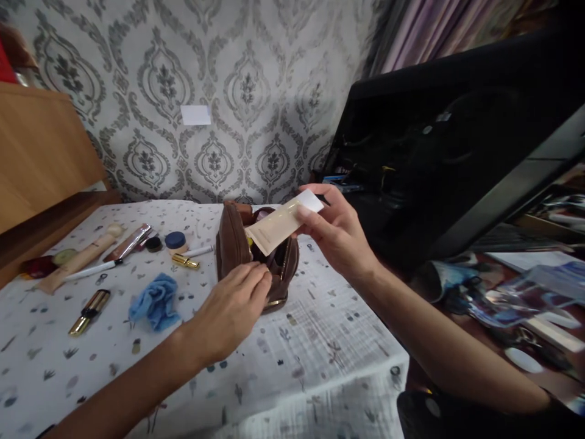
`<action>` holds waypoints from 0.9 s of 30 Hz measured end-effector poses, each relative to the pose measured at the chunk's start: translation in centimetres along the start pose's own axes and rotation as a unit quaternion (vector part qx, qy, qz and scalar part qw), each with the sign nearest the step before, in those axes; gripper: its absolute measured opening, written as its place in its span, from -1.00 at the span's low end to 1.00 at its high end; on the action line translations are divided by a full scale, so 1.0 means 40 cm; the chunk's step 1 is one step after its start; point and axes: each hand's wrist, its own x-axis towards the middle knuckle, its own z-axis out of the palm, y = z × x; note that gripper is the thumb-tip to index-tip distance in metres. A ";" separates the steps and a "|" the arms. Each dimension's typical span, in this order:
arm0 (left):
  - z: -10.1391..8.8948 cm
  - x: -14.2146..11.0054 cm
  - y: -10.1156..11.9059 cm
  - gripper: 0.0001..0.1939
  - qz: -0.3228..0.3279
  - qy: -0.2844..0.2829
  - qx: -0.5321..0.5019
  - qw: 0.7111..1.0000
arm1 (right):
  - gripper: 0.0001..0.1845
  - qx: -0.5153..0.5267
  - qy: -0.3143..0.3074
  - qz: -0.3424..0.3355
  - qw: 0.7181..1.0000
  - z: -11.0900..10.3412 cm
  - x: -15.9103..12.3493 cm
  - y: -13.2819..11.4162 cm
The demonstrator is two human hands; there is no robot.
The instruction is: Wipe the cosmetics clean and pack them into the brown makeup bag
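My right hand pinches a beige cosmetic tube by its white cap end. The tube slants down to the left, its flat end over the open mouth of a brown zippered makeup bag. With its fingers bent over the near rim, my left hand grips the bag; the fingertips are partly hidden. Inside the bag, dark contents and a bit of yellow show, too shadowed to name.
Left of the bag lie a blue cloth, a black-and-gold lipstick, a gold tube, a blue-lidded jar, a white pen-like stick and other cosmetics. A large black screen leans at right, above a cluttered lower surface.
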 end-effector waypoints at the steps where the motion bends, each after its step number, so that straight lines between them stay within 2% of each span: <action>1: 0.015 0.013 0.003 -0.58 -0.004 -0.017 0.022 1.000 | -0.51 -0.011 -0.004 -0.003 1.000 -0.007 0.005 0.006; 5: 0.040 0.035 0.001 -0.36 -0.029 -0.086 0.067 0.994 | -0.54 -0.053 -0.065 -0.006 0.996 -0.036 0.022 0.040; 8: 0.033 0.035 -0.002 -0.28 -0.024 -0.094 0.046 0.994 | -0.59 -0.083 -0.137 0.016 0.987 -0.059 0.034 0.059; 14: 0.036 0.025 0.001 -0.58 -0.016 -0.044 0.061 0.997 | -0.62 -0.132 -0.297 0.115 0.939 -0.075 0.077 0.049; 20: 0.055 0.023 0.004 -0.75 -0.016 -0.015 0.107 0.994 | -0.58 -0.141 -0.360 0.205 0.899 -0.053 0.149 0.041; 24: 0.066 0.025 0.005 -0.76 -0.016 0.024 0.122 0.992 | -0.57 -0.137 -0.464 0.215 0.848 -0.064 0.187 0.046; 27: 0.070 0.024 0.005 -0.75 -0.023 0.026 0.126 0.991 | -0.59 -0.147 -0.531 0.201 0.810 -0.078 0.200 0.048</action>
